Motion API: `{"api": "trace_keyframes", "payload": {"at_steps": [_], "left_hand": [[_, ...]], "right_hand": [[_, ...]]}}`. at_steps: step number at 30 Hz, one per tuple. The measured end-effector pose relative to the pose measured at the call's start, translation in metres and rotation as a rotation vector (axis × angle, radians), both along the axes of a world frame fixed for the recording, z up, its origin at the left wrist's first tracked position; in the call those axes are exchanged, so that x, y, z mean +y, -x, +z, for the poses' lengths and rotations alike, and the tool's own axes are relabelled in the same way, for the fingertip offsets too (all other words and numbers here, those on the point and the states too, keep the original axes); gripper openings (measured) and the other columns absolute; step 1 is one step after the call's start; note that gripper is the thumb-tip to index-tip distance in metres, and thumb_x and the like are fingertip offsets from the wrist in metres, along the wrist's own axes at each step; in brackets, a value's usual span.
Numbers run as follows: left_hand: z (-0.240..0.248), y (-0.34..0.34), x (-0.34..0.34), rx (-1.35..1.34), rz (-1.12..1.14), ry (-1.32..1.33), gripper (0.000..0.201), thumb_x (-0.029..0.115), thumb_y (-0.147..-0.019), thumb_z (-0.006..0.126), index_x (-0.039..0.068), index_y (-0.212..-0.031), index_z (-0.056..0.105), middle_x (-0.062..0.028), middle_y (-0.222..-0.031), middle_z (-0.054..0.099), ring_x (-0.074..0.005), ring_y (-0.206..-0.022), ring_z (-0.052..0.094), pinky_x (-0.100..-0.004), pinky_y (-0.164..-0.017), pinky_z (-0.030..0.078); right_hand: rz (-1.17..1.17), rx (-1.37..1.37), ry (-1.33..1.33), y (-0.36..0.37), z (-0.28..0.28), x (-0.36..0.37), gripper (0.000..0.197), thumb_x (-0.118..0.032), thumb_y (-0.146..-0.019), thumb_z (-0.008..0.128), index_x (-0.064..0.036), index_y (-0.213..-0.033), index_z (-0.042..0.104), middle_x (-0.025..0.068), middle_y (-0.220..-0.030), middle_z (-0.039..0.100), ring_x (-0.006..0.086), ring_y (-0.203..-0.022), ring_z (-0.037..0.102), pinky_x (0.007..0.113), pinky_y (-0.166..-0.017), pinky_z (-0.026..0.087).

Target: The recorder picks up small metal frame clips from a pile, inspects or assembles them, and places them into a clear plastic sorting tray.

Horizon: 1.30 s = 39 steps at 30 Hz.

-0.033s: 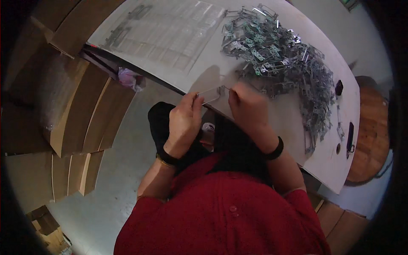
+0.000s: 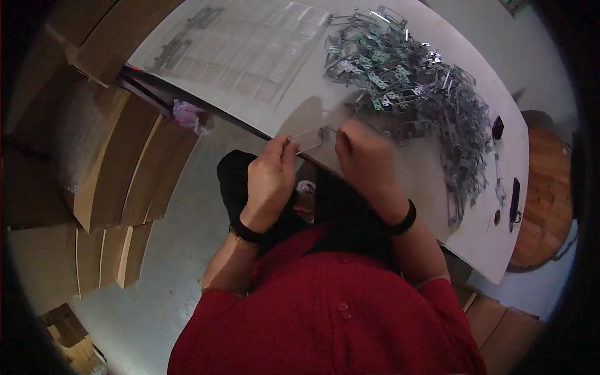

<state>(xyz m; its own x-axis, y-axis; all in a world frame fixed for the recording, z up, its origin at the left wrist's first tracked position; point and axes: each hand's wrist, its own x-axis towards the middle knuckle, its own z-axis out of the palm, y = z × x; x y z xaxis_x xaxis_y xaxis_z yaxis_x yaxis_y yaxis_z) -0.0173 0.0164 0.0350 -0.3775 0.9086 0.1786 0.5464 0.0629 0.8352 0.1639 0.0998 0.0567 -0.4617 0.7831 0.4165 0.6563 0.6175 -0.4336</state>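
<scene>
Over the near table edge, a thin metal wire bracket (image 2: 310,149) is stretched between my hands. My left hand (image 2: 270,180) is closed, pinching the bracket's left end between thumb and fingers. My right hand (image 2: 367,156) is closed at the bracket's other end, by a small metal fitting (image 2: 324,132); its curled fingers hide exactly what they grip. Just beyond my right hand spreads a large tangled pile of similar metal brackets (image 2: 400,81), made of wire loops and small flat plates.
Flat clear plastic packs (image 2: 250,56) lie on the white table (image 2: 300,94) at the far left. A black tool-like object (image 2: 515,197) rests near the right edge, beside a round wooden stool (image 2: 544,194). Cardboard boxes (image 2: 115,162) stack at the left; a pink bag (image 2: 189,116) sits beside them.
</scene>
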Motion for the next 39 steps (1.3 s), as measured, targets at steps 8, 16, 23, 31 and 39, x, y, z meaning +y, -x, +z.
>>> {"api": "trace_keyframes", "payload": {"at_steps": [8,16,23,31,39], "left_hand": [[0.004,-0.002,-0.001,-0.096,0.009,0.063,0.025,0.021,-0.102,0.064,0.001,-0.116,0.067,-0.0242,-0.091,0.072,-0.0416,-0.085,0.072,-0.0443,-0.070,0.056],[0.002,-0.002,-0.001,-0.070,-0.010,0.005,0.023,0.019,-0.102,0.064,0.000,-0.115,0.067,-0.0241,-0.089,0.071,-0.0420,-0.084,0.072,-0.0449,-0.069,0.056],[0.005,-0.002,-0.002,-0.046,-0.013,-0.006,0.023,0.019,-0.102,0.064,0.001,-0.115,0.067,-0.0231,-0.087,0.071,-0.0409,-0.081,0.072,-0.0439,-0.067,0.056],[-0.005,-0.002,-0.004,-0.162,0.021,0.031,0.023,0.018,-0.101,0.065,-0.001,-0.115,0.068,-0.0215,-0.089,0.073,-0.0373,-0.080,0.074,-0.0410,-0.068,0.057],[0.002,-0.004,-0.006,-0.167,0.035,0.070,0.023,0.018,-0.101,0.066,-0.001,-0.114,0.067,-0.0224,-0.089,0.073,-0.0385,-0.080,0.074,-0.0414,-0.068,0.057]], "right_hand": [[-0.020,0.050,0.056,0.002,-0.004,0.004,0.010,-0.013,-0.093,0.065,-0.0061,-0.089,0.058,0.0185,-0.082,0.064,0.0425,-0.076,0.066,0.052,-0.064,0.051],[-0.044,0.111,0.102,0.002,-0.010,0.006,0.008,-0.009,-0.092,0.068,-0.0057,-0.096,0.062,0.0197,-0.083,0.066,0.0406,-0.076,0.068,0.045,-0.065,0.053],[0.007,0.197,0.177,0.001,-0.010,0.009,0.009,-0.012,-0.093,0.067,-0.0059,-0.094,0.060,0.0203,-0.078,0.067,0.0429,-0.074,0.068,0.050,-0.062,0.052],[-0.037,0.168,0.263,-0.003,-0.008,0.001,0.010,-0.012,-0.091,0.069,-0.0050,-0.095,0.062,0.0190,-0.080,0.069,0.0406,-0.075,0.070,0.048,-0.065,0.054],[-0.024,0.172,0.321,0.000,-0.012,-0.001,0.012,-0.013,-0.090,0.069,-0.0046,-0.096,0.062,0.0205,-0.082,0.069,0.0422,-0.078,0.069,0.049,-0.067,0.054]]}}
